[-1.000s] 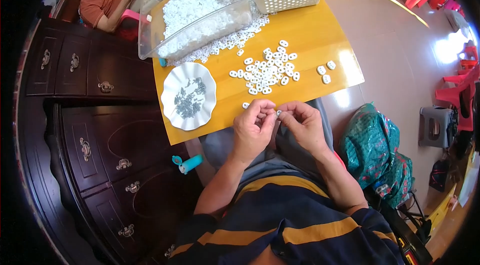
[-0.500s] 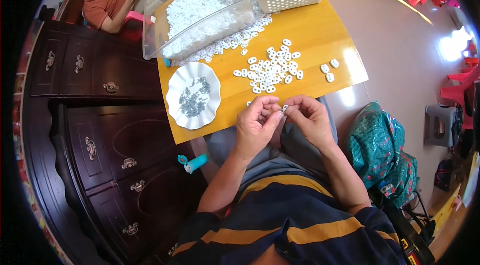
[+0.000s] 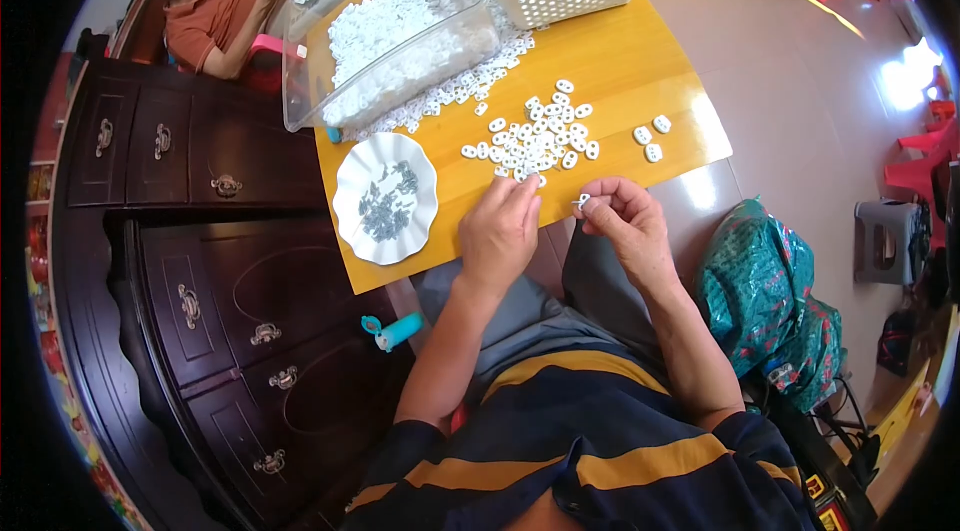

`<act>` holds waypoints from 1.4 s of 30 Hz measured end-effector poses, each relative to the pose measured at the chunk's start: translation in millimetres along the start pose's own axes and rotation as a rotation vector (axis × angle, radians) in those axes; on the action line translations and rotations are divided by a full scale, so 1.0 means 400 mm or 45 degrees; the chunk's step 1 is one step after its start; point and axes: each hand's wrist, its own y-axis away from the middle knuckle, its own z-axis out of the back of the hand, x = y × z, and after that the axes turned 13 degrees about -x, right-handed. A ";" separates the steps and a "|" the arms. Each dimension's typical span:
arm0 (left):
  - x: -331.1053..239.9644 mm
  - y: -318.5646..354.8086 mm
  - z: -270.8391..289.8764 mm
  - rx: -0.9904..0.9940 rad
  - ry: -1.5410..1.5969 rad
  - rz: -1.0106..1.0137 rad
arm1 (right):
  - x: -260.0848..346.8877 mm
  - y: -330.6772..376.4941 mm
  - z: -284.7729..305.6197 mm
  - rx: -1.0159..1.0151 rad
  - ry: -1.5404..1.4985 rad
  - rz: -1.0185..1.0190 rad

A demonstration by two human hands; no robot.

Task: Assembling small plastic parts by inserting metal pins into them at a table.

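Two hands are seen at the near edge of the yellow table (image 3: pixel 640 51). A small white piece (image 3: pixel 583 200) is pinched between the fingertips of the right hand (image 3: pixel 625 226), just off the table edge. The left hand (image 3: pixel 500 231) is curled, its fingertips touching the near side of the loose pile of white pieces (image 3: pixel 530 136). A white scalloped dish (image 3: pixel 385 198) of small grey parts lies to the left.

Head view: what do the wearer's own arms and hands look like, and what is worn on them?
Both forearms are bare from above the elbow down. The left hand and right hand wear no gloves, and no rings or watch can be made out. Short sleeves of a navy shirt with mustard-yellow stripes cover the upper arms.
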 end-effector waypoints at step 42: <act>-0.087 0.036 0.021 0.174 1.242 0.881 | -0.005 0.003 -0.013 -0.051 -0.105 -0.011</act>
